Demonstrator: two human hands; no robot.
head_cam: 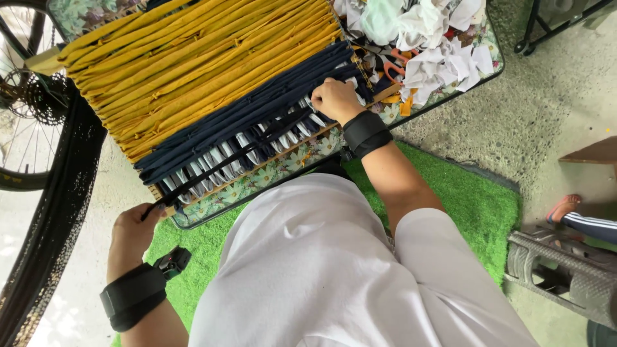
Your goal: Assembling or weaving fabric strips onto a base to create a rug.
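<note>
Navy strip (225, 160) between both hands

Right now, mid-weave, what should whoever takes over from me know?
Left hand: pinching the end of a navy fabric strip at the frame's near-left corner.
Right hand: fingers pressed into the weave at the navy rows' right end.
Done: yellow rows fill the far part of the wooden frame, then a band of navy rows.
Left: white warp strips along the near edge are uncovered.
</note>
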